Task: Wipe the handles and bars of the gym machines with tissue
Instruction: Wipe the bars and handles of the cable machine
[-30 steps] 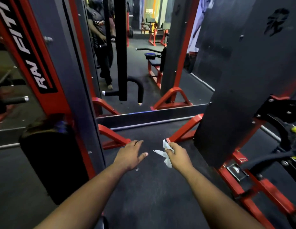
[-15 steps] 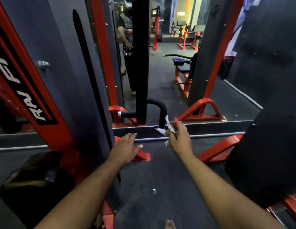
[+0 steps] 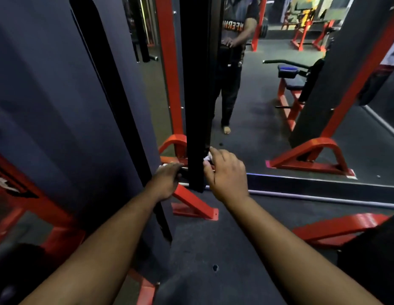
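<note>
A grey machine panel (image 3: pixel 48 106) with a black slot fills the left side, its long axis running upward and leaning slightly right. A red base foot (image 3: pixel 195 204) sits on the dark floor (image 3: pixel 213 249) at its lower corner.

The left hand (image 3: pixel 166 181) reaches forward and its grip is curled round a short horizontal handle (image 3: pixel 180 167), which points sideways out of the black upright bar (image 3: pixel 198 95); little of the handle is visible under the fingers. That bar stands vertical, its long axis running top to bottom, with its lower end just above the floor between the two hands.

The right hand (image 3: pixel 226 172) is at the bar's right edge, near its bottom. Its grip is closed, fingers bent, pinching a crumpled white tissue (image 3: pixel 207 157) against the bar's side; only a small part of the tissue shows past the fingertips.

Behind the bar a mirror (image 3: pixel 268 128) reflects a standing person and red machine frames.
</note>
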Demonstrator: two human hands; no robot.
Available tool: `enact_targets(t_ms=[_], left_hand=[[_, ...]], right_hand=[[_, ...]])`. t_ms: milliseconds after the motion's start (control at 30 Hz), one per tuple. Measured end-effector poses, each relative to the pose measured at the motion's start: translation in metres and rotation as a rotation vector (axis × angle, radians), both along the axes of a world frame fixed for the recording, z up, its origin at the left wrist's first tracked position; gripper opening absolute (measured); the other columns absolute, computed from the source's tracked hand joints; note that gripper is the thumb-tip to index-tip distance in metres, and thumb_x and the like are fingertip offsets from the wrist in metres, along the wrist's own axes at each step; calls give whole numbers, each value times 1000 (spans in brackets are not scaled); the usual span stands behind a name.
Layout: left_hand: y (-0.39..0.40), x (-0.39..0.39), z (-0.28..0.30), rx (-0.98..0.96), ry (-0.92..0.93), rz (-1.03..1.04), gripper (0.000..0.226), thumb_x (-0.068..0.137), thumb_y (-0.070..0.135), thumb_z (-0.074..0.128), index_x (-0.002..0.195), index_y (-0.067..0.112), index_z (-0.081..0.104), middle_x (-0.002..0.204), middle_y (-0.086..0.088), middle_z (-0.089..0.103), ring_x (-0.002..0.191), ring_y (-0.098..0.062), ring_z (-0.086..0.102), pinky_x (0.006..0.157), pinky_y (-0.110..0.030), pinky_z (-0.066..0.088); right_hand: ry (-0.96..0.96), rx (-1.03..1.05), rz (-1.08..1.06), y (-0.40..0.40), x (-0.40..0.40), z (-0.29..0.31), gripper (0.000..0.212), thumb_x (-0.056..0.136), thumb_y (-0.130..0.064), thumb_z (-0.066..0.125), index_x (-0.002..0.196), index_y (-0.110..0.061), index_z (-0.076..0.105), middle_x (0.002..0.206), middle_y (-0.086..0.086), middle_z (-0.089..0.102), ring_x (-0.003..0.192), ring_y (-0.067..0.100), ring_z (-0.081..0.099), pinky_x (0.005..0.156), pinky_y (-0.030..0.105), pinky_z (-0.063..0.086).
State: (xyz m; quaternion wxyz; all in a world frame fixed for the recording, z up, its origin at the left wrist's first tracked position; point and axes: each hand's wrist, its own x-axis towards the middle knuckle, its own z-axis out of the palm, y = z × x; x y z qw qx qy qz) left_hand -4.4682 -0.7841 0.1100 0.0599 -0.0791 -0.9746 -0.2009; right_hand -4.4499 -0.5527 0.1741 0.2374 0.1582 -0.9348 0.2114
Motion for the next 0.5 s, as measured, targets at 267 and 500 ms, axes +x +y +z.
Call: enact_targets(t_ms=[267, 500], left_hand=[[-8, -45, -14, -134, -39, -154, 45, 101, 51, 31, 119, 25, 63, 116, 0, 67, 112, -30, 60, 102, -57, 35], [-3, -63, -28, -244, -24, -142, 73, 93, 65, 5, 109, 21, 61, 107, -6, 63, 109, -33, 58, 116, -57, 19]], right_hand=[[-157, 18, -135, -3, -31, 18, 46, 108, -44, 29, 98, -19, 67, 102, 7, 69, 96, 35, 63, 70, 40, 38], [169, 173, -99, -2, 3, -38, 52, 107, -38, 39, 151, -12, 49, 154, 7, 49, 144, 29, 42, 116, 51, 33]])
